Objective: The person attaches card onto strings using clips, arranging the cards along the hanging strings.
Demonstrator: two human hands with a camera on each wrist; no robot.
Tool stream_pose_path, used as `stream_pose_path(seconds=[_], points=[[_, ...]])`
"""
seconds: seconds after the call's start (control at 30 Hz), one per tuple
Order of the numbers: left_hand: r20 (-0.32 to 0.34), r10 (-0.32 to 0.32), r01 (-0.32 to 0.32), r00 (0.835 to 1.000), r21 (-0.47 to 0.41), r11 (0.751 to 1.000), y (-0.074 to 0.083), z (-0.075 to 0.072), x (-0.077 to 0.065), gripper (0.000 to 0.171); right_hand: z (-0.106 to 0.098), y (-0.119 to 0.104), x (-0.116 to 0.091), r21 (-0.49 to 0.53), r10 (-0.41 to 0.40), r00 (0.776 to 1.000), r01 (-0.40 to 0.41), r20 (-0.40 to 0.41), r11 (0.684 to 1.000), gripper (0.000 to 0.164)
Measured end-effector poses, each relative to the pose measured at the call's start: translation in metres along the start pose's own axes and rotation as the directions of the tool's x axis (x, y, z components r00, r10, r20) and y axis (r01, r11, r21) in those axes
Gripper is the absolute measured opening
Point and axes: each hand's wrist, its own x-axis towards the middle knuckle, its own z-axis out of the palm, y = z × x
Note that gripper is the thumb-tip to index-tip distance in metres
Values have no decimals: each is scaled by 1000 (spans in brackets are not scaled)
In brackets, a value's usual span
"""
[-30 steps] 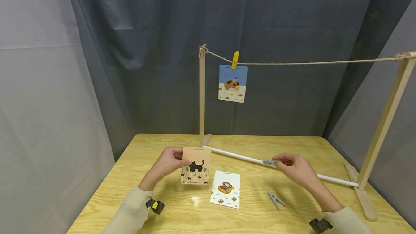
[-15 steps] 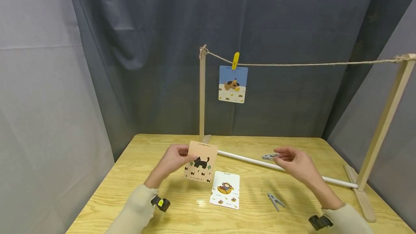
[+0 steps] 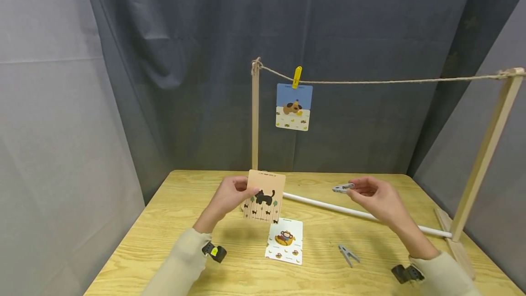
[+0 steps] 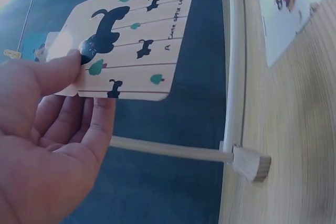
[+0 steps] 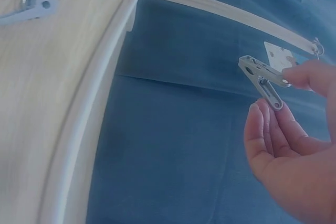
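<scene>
My left hand (image 3: 230,196) pinches a peach card (image 3: 265,195) with a black cat on it, thumb in front and fingers behind. In the left wrist view the card (image 4: 136,40) is tilted in the grip. My right hand (image 3: 380,202) holds a grey clothespin (image 3: 343,188) by its handle ends, between thumb and fingers, above the table. The right wrist view shows that clothespin (image 5: 262,81) with its nose pointing away from the hand. A white monkey card (image 3: 285,241) lies on the table below the cat card, and a second grey clothespin (image 3: 348,255) lies to its right.
A twine line (image 3: 390,81) runs between two wooden posts (image 3: 255,118). A dog card (image 3: 293,108) hangs from it by a yellow clothespin (image 3: 297,77). A white rod (image 3: 328,205) crosses the wooden table (image 3: 135,259) low down, behind both hands.
The left hand has moved up and to the right with the cat card, which now overlaps the monkey card's top edge. The right hand has raised the grey clothespin away from the white rod.
</scene>
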Motion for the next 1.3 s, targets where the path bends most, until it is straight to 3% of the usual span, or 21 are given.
stream_pose_path(seconds=[0.5,0.93,1.17,1.3], points=[[-42,39,-42,998,-51,998,17,18,16,20,-17,-23,11,25,-120,989,123,-84,992,31],[-56,51,-54,997,-61,997,37,33,33,18,-36,-52,22,-109,-221,961,205,-163,973,28],[-63,17,-25,998,-129,991,48,44,43,22,-45,-67,28,-94,-227,950,212,-214,973,28],[-69,-4,-7,998,-153,988,55,50,48,25,-48,-73,33,-105,-256,933,236,-255,966,26]])
